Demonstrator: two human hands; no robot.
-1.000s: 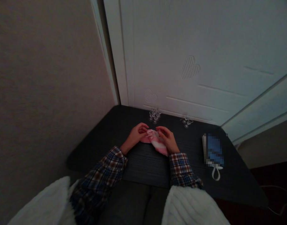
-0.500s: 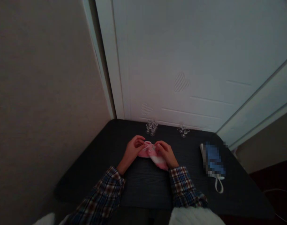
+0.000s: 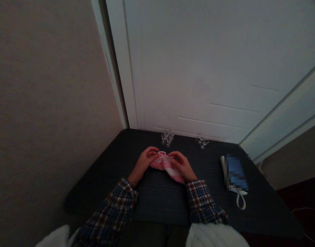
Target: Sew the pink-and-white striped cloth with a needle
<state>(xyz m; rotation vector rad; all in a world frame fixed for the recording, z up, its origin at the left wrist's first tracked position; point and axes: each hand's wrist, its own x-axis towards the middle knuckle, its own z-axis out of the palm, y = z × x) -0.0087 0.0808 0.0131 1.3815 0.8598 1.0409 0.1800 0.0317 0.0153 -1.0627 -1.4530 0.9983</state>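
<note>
Both hands are closed in a pinch on one item: the left hand [image 3: 144, 163] and the right hand [image 3: 182, 166] each press fingertips and thumb together on the far edge of a small, soft pink-and-white fabric piece [image 3: 171, 168]. The piece sits between the two hands. Its lower end trails toward the right wrist and rests on the tabletop.

Surroundings, by size:
- Beige textured wall [image 3: 49, 103], on the left.
- White panelled door [image 3: 198, 51], behind the table. It carries two striped heart-shaped marks [image 3: 200, 88]. No writing can be read on it.
- Dark wood-grain table [image 3: 157, 202]. The fabric piece lies near its middle, toward the far side.
- Plaid shirt sleeves [image 3: 113, 212], covering both forearms.
- White fluffy cloth [image 3: 214, 236], at the near edge.
- Blue-and-white flat object [image 3: 236, 171], well apart to the right of the hands, with a white loop at its near end. Its face is blurred, so any label cannot be read.
- Two clusters of small clear glass pieces [image 3: 167, 137], by the door beyond the hands.
</note>
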